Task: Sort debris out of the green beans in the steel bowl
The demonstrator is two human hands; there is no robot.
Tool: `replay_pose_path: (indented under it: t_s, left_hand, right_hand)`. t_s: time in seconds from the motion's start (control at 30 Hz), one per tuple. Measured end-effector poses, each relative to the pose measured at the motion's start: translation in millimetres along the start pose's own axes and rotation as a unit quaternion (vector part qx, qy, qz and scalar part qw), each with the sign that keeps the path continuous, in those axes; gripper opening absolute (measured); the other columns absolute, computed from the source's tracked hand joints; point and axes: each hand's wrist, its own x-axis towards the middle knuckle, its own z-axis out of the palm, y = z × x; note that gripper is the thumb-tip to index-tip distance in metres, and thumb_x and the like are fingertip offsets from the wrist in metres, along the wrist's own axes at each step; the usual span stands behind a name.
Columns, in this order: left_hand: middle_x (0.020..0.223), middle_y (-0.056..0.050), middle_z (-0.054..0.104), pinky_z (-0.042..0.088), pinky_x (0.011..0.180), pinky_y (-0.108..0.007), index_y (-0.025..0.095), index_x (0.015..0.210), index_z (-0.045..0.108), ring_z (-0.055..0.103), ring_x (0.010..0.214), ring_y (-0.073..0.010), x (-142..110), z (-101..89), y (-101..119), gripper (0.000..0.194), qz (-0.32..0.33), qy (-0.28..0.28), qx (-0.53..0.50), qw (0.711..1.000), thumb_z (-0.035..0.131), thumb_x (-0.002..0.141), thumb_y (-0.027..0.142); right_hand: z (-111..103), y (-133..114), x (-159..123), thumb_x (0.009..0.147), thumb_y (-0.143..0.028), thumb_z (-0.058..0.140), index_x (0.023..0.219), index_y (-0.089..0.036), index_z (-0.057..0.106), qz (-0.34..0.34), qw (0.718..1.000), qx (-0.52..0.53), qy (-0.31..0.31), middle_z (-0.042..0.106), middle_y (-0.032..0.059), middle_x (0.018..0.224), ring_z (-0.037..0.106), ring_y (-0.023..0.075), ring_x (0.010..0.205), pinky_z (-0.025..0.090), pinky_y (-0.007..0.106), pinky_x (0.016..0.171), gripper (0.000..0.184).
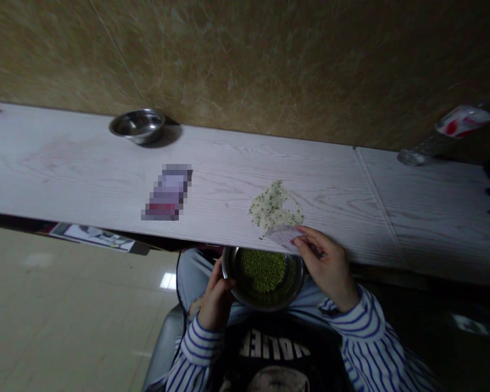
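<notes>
My left hand grips the left rim of a metal bowl, which is held against the table's front edge above my lap. Inside the bowl lie many green mung beans. Between the thumb and fingers of my right hand is a thin, pale, curved scraper-like piece, partly covered by the fingers. It sits at the table edge, touching or just in front of a spread pile of white rice-like grains mixed with green beans.
A second metal bowl stands near the wall at the back left. A blurred-out phone-like object lies left of the pile. At the back right a clear plastic bottle with a red and white label lies on the white table.
</notes>
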Motion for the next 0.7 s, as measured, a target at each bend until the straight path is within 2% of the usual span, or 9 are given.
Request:
replay_pose_path:
  t_s: [0.27,0.57,0.7]
  left_hand:
    - [0.114,-0.005,0.071,0.050,0.090,-0.040,0.026,0.122,0.065,0.058,0.114,-0.0305,-0.7,-0.5,1.7,0.056,0.015,-0.011,-0.002,1.000,0.063,0.067,0.016]
    - [0.121,-0.006,0.069,0.049,0.091,-0.040,0.025,0.122,0.066,0.054,0.121,-0.0316,1.1,-2.8,0.8,0.057,0.010,-0.008,-0.014,1.000,0.065,0.065,0.016]
    - [0.122,-0.005,0.068,0.049,0.091,-0.041,0.027,0.120,0.067,0.056,0.117,-0.0312,1.1,-2.6,1.7,0.056,0.012,-0.013,-0.012,1.000,0.065,0.066,0.017]
  right_hand:
    - [3.7,-2.8,-0.9,0.088,-0.030,0.060,0.111,-0.020,0.072,-0.010,1.000,0.001,-0.024,0.077,0.0069,0.092,0.072,0.0200,0.083,0.058,0.034,0.079,0.028]
    - [-1.3,-1.0,-7.4,0.087,-0.031,0.061,0.110,-0.019,0.072,-0.009,1.000,-0.004,-0.016,0.077,0.0077,0.095,0.072,0.0203,0.084,0.058,0.035,0.081,0.028]
    - [1.5,2.7,-4.7,0.088,-0.032,0.061,0.111,-0.020,0.072,-0.009,1.000,-0.009,-0.003,0.077,0.0074,0.093,0.072,0.0205,0.083,0.058,0.035,0.079,0.028]
